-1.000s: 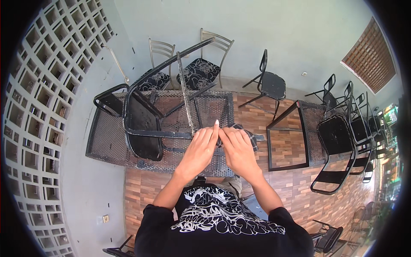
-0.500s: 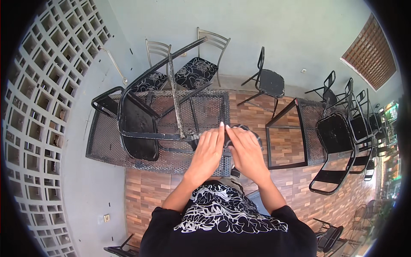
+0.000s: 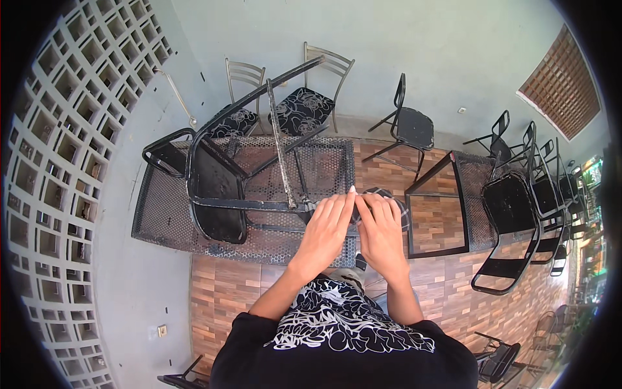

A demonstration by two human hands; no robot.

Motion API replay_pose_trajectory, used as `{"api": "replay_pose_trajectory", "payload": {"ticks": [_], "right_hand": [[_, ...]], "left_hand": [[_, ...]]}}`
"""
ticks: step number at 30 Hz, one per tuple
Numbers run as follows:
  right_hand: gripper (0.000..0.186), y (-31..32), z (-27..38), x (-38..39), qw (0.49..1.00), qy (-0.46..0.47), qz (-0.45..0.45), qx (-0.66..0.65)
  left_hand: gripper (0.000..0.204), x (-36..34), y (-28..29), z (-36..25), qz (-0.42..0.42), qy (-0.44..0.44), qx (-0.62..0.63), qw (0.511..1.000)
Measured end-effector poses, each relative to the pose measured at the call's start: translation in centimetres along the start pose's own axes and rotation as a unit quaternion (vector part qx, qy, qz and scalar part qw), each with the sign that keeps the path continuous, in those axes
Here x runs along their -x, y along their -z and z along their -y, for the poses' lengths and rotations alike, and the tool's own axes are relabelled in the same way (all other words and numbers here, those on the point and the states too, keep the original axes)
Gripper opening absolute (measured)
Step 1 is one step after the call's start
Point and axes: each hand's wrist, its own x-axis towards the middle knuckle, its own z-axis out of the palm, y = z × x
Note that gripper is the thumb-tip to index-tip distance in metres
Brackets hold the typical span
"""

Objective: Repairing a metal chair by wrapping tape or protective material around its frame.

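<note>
My left hand (image 3: 325, 227) and my right hand (image 3: 381, 235) are side by side in front of me, with index fingertips nearly meeting. Both are closed over a dark cloth with pale check lines (image 3: 404, 219); most of it is hidden beneath them. Just to the left, a black metal-framed chair (image 3: 219, 188) lies tipped over on a perforated metal table (image 3: 162, 214), its worn legs sticking up. One scuffed leg bar (image 3: 280, 146) ends close to my left hand. The thumbs are mostly hidden.
Two chairs with patterned seats (image 3: 301, 109) stand behind the table by the wall. A black chair (image 3: 414, 126) is farther right. Beyond an open dark frame (image 3: 437, 251), several black chairs (image 3: 512, 204) crowd the right side. A white lattice wall (image 3: 65, 152) rises at left.
Both hands have shifted slightly right, and a gap has opened between their fingers. My right hand now points more straight ahead. The view has shifted a little; the chair lies as before.
</note>
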Motion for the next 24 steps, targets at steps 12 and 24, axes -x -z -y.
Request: {"api": "replay_pose_trajectory", "payload": {"ticks": [12, 24], "right_hand": [[0.052, -2.4, 2.0, -1.1, 1.000, 0.022, -0.001, -0.011], [0.054, -0.7, 0.0, -0.8, 0.996, 0.036, -0.006, -0.075]], "left_hand": [[0.081, 2.0, 1.6, 2.8, 0.008, 0.024, 0.027, 0.999], [0.072, 0.3, 1.3, 1.0, 0.018, 0.028, 0.011, 0.999]]}}
